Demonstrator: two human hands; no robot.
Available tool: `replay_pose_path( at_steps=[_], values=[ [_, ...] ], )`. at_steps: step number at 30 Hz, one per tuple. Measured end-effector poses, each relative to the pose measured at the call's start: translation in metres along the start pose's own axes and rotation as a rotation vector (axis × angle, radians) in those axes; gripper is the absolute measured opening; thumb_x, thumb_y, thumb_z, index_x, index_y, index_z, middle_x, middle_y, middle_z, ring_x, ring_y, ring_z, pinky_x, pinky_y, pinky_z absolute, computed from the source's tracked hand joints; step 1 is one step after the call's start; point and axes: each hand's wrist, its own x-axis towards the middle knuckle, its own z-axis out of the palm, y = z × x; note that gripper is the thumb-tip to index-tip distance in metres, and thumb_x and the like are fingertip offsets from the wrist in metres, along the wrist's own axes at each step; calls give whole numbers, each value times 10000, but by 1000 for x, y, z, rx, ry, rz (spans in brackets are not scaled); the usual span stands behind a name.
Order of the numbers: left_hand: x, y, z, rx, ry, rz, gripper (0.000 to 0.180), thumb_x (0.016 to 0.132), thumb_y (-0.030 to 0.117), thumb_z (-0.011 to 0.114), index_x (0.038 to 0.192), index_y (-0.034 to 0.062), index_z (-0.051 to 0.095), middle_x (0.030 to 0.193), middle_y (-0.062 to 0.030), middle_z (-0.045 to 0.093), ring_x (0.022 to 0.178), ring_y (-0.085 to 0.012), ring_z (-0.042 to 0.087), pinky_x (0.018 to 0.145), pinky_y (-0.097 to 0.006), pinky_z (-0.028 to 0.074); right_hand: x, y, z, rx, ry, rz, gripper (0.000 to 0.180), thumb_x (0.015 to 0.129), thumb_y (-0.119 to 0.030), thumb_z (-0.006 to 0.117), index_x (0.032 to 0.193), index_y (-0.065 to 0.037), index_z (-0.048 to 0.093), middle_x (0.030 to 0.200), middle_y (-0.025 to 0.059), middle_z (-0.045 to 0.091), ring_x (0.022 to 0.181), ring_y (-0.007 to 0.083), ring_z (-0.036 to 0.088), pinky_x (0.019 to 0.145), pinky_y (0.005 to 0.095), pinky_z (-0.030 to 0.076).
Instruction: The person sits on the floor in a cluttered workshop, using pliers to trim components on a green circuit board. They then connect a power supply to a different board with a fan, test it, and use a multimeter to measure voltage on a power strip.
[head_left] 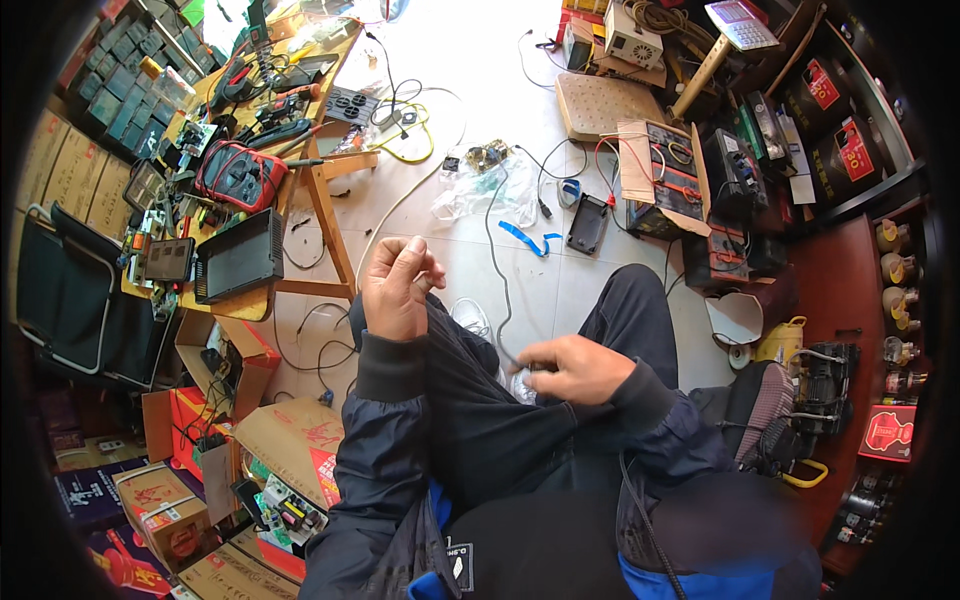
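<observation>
My left hand (398, 292) is raised over my left thigh, thumb pressed to the curled fingers in a pinch. Whatever lies between those fingertips is too small to make out. Lower and to the right, above my lap, my right hand (580, 369) has its fingers curled together, slightly blurred. A thin dark cable (493, 262) runs from the floor up to these fingertips, which seem closed on it. Its far end lies by a small circuit board (487, 154) on a clear plastic bag (460, 200). A blue strap (528, 239) and a black open case (588, 224) lie near it.
At left, a wooden bench (258, 303) carries a red multimeter (240, 175), a black tray (238, 258) and tools. Opened cartons (285, 440) with circuit boards stand below it. On the right are a box of batteries (665, 170), a beige cushion (608, 105) and shelves of bulbs (897, 300).
</observation>
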Motion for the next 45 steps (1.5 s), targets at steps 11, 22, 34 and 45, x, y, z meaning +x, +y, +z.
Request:
replay_pose_path(
  at_steps=[11,22,34,45],
  values=[
    [18,-4,-3,-78,35,-103,386,1011,117,605,717,151,358,585,37,327,450,-77,303,419,-262,271,35,-16,-65,163,-181,94,293,960,-155,650,1195,7,717,1005,108,757,918,171,690,857,313,534],
    [83,10,-26,-250,307,-343,399,1022,105,556,689,145,339,567,41,295,439,-61,240,413,-253,215,290,214,-256,-324,605,432,315,869,-98,601,1123,36,730,821,94,727,729,156,675,695,289,532],
    [25,-2,20,-144,639,-707,342,999,247,681,739,97,517,585,-11,499,427,-110,457,405,-251,369,191,-32,-182,37,319,508,259,964,-169,653,1149,9,685,727,38,629,555,107,582,486,274,469],
    [-29,104,83,-642,985,-740,374,1028,421,615,860,88,577,736,-74,602,741,-251,631,804,-454,573,54,-250,-87,-220,-198,122,526,909,-221,695,1419,-153,586,1201,162,634,1159,362,611,972,441,513]
  ],
)
